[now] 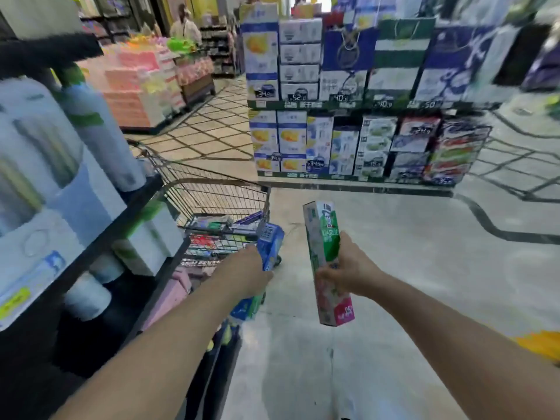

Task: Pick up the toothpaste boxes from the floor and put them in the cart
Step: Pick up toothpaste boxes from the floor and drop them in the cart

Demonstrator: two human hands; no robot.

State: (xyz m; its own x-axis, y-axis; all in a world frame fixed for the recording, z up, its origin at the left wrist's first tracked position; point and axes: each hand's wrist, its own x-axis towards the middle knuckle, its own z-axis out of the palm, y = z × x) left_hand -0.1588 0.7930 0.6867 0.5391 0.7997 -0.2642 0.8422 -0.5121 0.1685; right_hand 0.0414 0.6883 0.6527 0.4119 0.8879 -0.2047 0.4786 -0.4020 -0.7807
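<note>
My left hand (pixel 247 272) grips a blue toothpaste box (pixel 269 245) by its middle, held next to the near right corner of the wire shopping cart (pixel 212 189). My right hand (pixel 348 269) holds a long green, white and pink toothpaste box (pixel 325 237) upright in the air, to the right of the cart. Inside the cart lie several colourful boxes (pixel 218 237). Below my left hand, the lower end of the blue box (pixel 245 307) shows.
A dark shelf unit (pixel 91 253) with white and green bottles and packs stands close on the left. A display of stacked cartons (pixel 348 140) with price tags lies ahead. Pale floor (pixel 409 268) spreads to the right. A person stands far back by pink goods.
</note>
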